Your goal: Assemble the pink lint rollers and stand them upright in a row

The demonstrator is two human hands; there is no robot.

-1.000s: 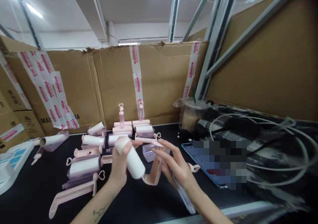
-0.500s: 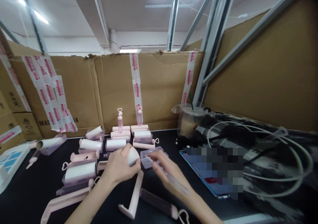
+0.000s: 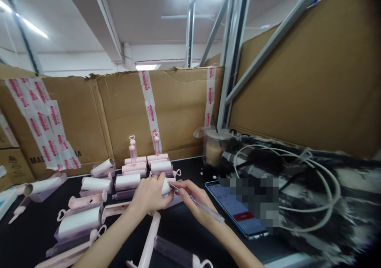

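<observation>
My left hand is closed around a white sticky-looking paper roll and hides much of it. Between the fingers of my right hand is a slim tool with a clear handle and a thin metal-looking tip, which meets the edge of the roll. Just behind my fingers lies a clear plastic box, partly covered. A pale pink roller handle lies below my left hand, beside a translucent purple tube with a heart-shaped loop.
On the left, several white rolls sit in purple-tinted cases among pink handles. A phone lies to the right, near a bagged drink cup and a coiled white cable. A cardboard wall stands behind.
My right hand has brought the tool's tip up to the roll. My left hand has turned the roll slightly. The view has swung to the right.
</observation>
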